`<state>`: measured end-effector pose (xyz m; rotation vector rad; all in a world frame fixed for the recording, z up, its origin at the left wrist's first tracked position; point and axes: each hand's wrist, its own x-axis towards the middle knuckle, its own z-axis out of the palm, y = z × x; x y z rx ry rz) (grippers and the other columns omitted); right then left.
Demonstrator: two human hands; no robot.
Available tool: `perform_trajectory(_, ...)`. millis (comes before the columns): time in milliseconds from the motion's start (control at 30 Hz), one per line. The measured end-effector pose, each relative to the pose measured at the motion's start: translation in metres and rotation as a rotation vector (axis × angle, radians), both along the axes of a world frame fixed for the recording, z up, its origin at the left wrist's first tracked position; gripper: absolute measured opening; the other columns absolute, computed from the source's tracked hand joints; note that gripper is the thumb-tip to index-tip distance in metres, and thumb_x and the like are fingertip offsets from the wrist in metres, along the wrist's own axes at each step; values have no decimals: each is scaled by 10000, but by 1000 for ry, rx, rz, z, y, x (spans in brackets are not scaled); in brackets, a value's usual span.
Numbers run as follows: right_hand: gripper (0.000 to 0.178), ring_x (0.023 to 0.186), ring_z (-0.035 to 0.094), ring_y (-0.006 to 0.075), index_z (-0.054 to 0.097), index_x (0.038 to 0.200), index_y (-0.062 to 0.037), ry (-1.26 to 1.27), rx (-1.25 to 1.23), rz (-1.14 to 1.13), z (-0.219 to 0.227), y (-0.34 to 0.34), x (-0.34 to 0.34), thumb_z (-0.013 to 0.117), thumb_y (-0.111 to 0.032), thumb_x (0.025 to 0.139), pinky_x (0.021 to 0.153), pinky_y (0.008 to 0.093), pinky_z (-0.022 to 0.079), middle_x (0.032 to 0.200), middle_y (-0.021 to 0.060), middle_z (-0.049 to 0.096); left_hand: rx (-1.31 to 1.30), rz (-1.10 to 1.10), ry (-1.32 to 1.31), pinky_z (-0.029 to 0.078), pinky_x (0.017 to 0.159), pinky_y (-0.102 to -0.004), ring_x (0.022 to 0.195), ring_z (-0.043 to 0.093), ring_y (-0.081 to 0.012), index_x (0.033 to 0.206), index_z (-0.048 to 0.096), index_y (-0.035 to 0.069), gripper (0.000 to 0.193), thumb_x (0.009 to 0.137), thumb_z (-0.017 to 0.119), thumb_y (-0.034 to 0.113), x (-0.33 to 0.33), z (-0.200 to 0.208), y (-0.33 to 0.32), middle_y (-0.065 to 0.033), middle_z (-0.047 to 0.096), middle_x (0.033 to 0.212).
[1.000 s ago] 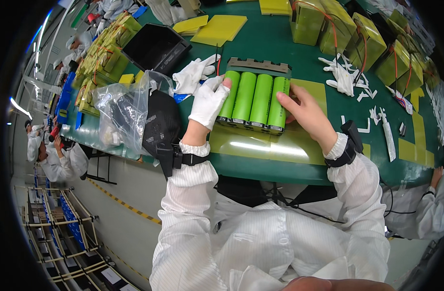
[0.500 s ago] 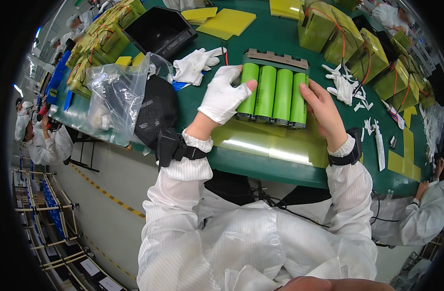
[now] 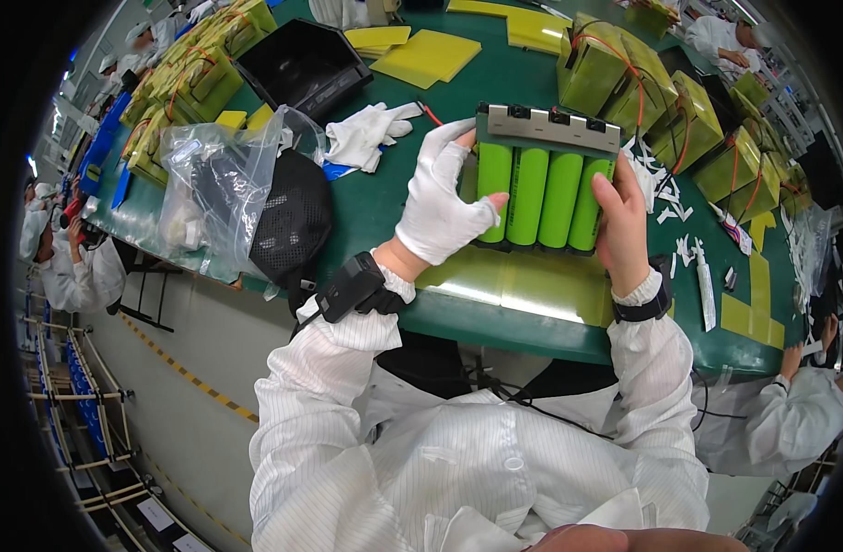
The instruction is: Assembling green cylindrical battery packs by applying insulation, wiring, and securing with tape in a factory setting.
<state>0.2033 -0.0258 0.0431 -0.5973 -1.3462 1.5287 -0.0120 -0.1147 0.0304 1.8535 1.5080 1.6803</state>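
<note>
Green battery pack sits clamped between my gloved left hand and bare right hand, so I'd keep both grips even and level above the surface.

White pinstriped coverall sleeves are worn; the left hand is gloved in white, the right hand bare, both wrists black-strapped.

Bare green bench lay open left of the battery pack; a spare white glove and plastic bag crowded further left, paper scraps right.
</note>
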Motion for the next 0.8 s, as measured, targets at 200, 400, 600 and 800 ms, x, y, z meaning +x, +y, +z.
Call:
perform_trajectory(200,730,1255,447,199,309,1443,14,-131,253,-12,2,4,9,623,-48,786,1081,324,318,1393,108,436,192,71,113,465,896,-335,1050,537,-269,1101,463,-1,600,608,803,37,8,-2,-9,-143,465,1195)
perform_trajectory(400,935,1270,432,230,152,1492,-96,-176,410,-49,-3,-5,13,612,-27,680,1070,355,338,1390,122,408,263,4,221,482,836,-377,981,545,-328,1058,485,28,590,567,813,21,11,2,-20,-161,485,1122)
perform_trajectory(600,1051,1194,492,198,55,1540,-149,-235,234,133,10,-11,29,606,50,668,1008,318,404,1393,112,421,163,22,205,488,891,-375,1045,554,-309,1126,492,39,654,567,831,41,9,3,-21,-148,486,1148)
perform_trajectory(800,1094,1133,515,168,89,1533,-149,-394,7,296,-22,3,45,778,-21,693,961,317,444,1344,92,454,-57,-131,-36,410,1036,-360,1223,498,-289,1466,265,30,1088,553,856,74,4,-1,-14,-175,412,1394)
